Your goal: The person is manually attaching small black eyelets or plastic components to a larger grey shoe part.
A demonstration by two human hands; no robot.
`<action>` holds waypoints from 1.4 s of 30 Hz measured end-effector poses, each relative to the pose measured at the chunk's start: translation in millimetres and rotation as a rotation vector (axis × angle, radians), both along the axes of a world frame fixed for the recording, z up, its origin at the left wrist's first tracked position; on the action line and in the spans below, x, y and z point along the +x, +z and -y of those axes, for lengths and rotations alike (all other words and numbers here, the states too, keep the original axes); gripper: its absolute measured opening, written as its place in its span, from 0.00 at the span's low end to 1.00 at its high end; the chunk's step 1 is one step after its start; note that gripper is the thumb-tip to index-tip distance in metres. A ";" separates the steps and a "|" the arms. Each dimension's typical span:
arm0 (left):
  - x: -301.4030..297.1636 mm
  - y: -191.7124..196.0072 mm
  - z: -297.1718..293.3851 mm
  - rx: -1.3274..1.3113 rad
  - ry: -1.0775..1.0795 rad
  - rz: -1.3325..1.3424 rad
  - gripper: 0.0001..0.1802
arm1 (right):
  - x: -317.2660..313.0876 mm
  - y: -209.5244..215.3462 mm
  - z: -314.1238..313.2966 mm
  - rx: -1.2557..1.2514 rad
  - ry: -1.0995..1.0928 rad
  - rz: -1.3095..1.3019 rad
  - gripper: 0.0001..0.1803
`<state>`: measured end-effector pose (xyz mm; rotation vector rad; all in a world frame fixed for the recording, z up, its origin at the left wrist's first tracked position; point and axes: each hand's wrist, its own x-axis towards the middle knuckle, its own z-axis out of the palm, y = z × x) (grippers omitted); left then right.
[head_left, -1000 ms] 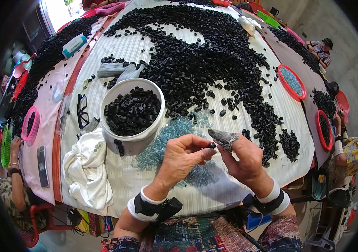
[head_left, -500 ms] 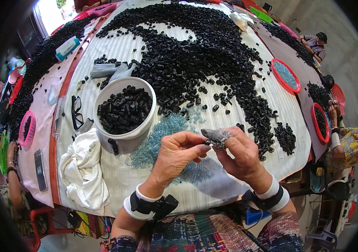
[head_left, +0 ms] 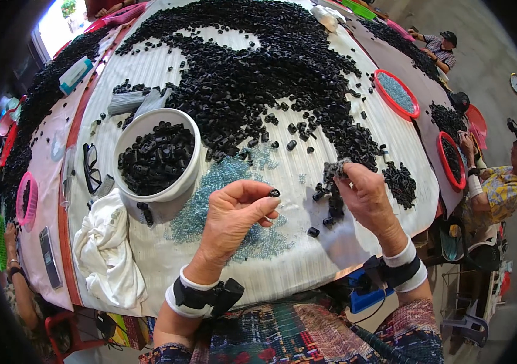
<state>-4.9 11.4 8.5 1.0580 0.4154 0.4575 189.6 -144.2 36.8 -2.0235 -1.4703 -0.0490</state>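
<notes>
My left hand pinches a small black plastic piece between thumb and fingertips, above the blue-clear beads spread on the cloth. Farther right, my right hand is closed on a grey, frayed bundle, partly hidden by the fingers. Several loose black parts are just beneath and beside that bundle; whether some still hang from it, I cannot tell. A white bowl full of black plastic parts stands left of the beads.
A great heap of black parts covers the far table, with a smaller pile at right. Eyeglasses, grey strips and a white cloth lie left. Red-rimmed trays and people at work are at right.
My hands have moved apart. The right one went right with the grey bundle, and black parts now show beneath it. The left hand keeps a small black piece. The whole view has shifted slightly.
</notes>
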 end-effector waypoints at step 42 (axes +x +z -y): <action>0.8 -1.1 2.6 -0.024 -0.008 0.010 0.09 | -51.6 6.1 -42.1 0.276 0.214 -0.531 0.08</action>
